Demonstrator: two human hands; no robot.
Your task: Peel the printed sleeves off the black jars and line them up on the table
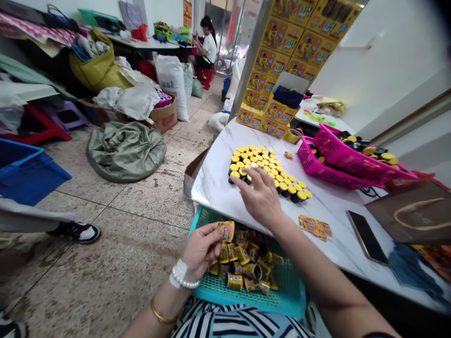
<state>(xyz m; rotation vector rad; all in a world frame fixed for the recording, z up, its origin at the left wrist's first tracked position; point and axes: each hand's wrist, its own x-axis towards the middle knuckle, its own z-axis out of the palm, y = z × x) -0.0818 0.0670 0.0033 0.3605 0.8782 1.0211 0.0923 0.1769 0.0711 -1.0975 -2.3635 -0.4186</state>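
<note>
My left hand pinches a small yellow printed label between thumb and fingers, above the near-left part of a teal basket. In that basket lie several small dark tubs wrapped in yellow printed labels. Over the table edge, my right hand is open, thumb and fingers apart, with nothing seen in it. Just beyond its fingertips stand many black tubs with yellow lids, packed close together; the hand hides some of them. Whether a fingertip touches a lid I cannot tell.
On the white table lie a stack of yellow labels and a phone. Pink baskets of tubs stand at right, printed yellow boxes behind. A blue crate is at left; another person sits far back.
</note>
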